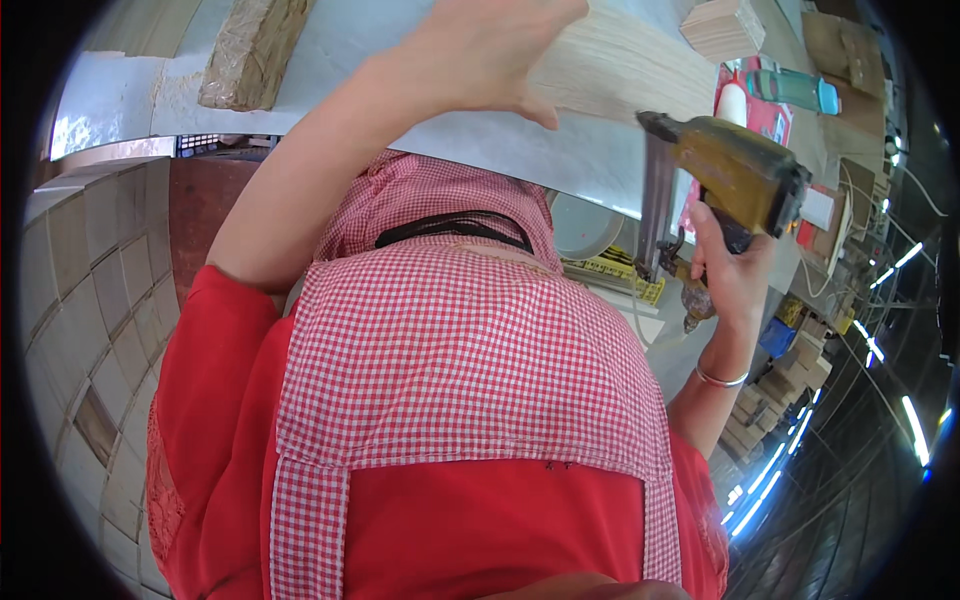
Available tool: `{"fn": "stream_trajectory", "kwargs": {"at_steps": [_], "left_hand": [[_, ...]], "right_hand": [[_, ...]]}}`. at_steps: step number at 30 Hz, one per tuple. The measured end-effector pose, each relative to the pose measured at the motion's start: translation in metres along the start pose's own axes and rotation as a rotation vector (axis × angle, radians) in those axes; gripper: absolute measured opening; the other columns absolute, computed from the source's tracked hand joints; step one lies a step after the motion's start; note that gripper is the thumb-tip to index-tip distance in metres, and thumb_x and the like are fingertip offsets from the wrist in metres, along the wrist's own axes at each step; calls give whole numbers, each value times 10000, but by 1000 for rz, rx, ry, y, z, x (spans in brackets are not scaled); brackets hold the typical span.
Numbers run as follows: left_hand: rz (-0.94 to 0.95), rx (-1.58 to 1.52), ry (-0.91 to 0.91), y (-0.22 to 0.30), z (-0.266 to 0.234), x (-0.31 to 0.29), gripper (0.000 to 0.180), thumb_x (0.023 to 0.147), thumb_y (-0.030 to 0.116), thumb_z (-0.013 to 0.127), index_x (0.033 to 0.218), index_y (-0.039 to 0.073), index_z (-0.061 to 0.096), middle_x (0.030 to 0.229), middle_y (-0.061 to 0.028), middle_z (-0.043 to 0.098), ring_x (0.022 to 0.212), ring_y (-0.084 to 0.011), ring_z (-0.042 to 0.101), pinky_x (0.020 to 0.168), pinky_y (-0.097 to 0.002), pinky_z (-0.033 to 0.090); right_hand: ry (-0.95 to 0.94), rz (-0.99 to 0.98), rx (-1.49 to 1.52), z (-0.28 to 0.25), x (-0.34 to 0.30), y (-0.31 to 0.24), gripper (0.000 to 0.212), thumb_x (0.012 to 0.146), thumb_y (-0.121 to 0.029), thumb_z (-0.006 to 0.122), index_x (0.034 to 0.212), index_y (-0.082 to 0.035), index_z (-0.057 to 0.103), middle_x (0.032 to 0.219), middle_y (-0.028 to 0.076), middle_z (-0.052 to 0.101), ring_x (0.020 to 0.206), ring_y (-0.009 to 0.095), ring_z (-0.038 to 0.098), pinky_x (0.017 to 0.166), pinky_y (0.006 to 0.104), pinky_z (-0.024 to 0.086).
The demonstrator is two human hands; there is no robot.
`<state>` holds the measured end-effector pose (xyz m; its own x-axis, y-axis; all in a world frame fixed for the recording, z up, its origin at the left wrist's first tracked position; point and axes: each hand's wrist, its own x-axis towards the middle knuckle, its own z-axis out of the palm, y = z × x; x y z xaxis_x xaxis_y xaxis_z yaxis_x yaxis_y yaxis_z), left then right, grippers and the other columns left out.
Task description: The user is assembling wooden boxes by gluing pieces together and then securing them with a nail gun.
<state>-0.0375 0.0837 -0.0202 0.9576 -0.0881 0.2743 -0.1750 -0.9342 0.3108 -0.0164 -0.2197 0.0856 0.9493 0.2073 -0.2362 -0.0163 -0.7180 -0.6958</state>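
A pale wooden board (630, 62) lies on the light-topped table in front of me. My left hand (482, 58) grips the board's left end, thumb at the near edge and fingers over the far side. In my right hand (735, 275) is a yellow-brown nail gun (735, 170), my fingers wrapped round its handle. Its dark nose is at the board's near right corner; I cannot tell whether they touch. The gun's long magazine hangs down past the table's front edge.
A wooden block (722, 30) stands beyond the board. To the right are a white glue bottle (732, 102) with a red tip and a teal-capped bottle (795, 90). A tape-wrapped bar (255, 55) lies at the far left. Stacked wood pieces (770, 400) sit at the lower right.
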Motion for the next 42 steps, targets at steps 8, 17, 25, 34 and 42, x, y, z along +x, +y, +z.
{"fn": "stream_trajectory", "kwargs": {"at_steps": [8,17,25,34,42], "left_hand": [[-221,-331,314,-32,16,-58,923,709,427,910,1434,38,491,1524,-285,404,1419,-436,403,1155,-475,378],[-3,-1396,-316,63,7,-43,430,935,181,693,1319,-5,636,1263,-182,700,1114,-330,691,991,-418,541],[-74,-1605,-758,140,42,-8,435,905,102,726,1266,-122,630,1188,-254,715,1144,-295,703,1009,-371,548],[-109,-1545,-696,172,62,12,488,934,132,727,1334,-108,583,1273,-231,678,1131,-262,689,988,-357,544],[-188,-1409,-1320,185,149,-7,943,846,438,849,1511,-57,402,1463,-240,519,1367,-280,488,1137,-406,396]], "right_hand": [[7,-31,51,-9,-7,-15,243,913,-180,818,1006,-2,681,690,-7,619,503,55,530,448,226,416],[167,-28,188,28,-32,-8,226,966,-157,749,1032,37,653,659,8,600,515,68,528,467,233,395],[271,18,334,28,-62,25,163,991,-115,706,1031,30,643,658,3,597,495,71,514,469,234,390],[440,41,508,-12,-44,72,177,1027,-158,663,980,5,614,607,29,550,468,102,511,442,267,393],[602,49,714,-47,-23,122,295,1043,-281,652,998,8,608,606,48,563,481,133,550,440,284,409]]}}
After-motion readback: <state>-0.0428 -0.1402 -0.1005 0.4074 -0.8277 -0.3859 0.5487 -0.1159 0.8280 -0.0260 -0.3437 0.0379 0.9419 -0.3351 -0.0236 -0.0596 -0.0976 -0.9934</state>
